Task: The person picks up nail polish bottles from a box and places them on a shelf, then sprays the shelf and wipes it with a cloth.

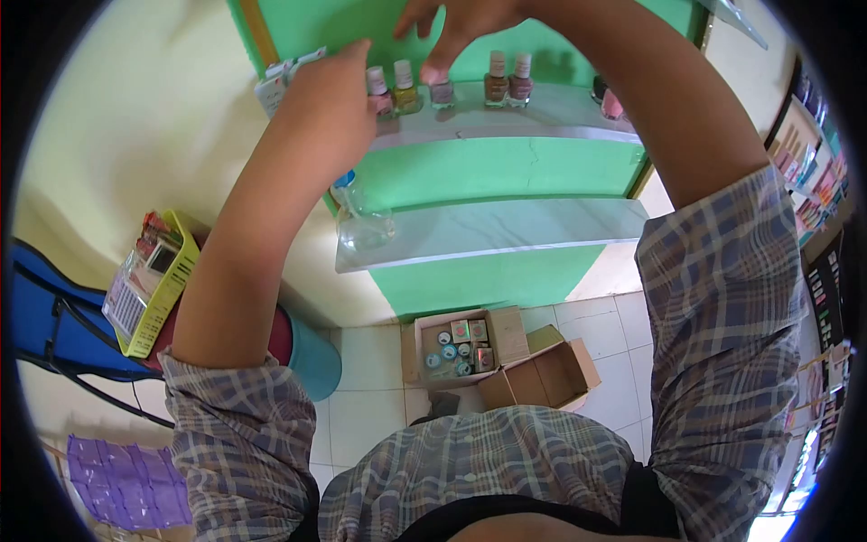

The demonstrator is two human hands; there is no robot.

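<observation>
Above the upper shelf (pixel 533 116), my right hand (pixel 474 23) has its fingers spread. One fingertip reaches down over the top of a mauve nail polish bottle (pixel 442 96) standing on the shelf, hiding its cap. My left hand (pixel 341 86) is at the shelf's left end, its fingers mostly hidden behind the back of the hand. Beside it stand a pink nail polish bottle (pixel 381 99) and a yellow one (pixel 407 98). White printed boxes (pixel 273 88) show at its other side. Further right are a brown bottle (pixel 496 86) and a dusky pink one (pixel 520 88).
A clear bottle with a blue cap (pixel 366 226) stands on the lower shelf (pixel 506 230). On the floor are an open carton (pixel 415 357) of jars and small boxes, and another carton (pixel 573 366). A yellow-green basket (pixel 167 298) and a blue chair (pixel 45 298) are at left.
</observation>
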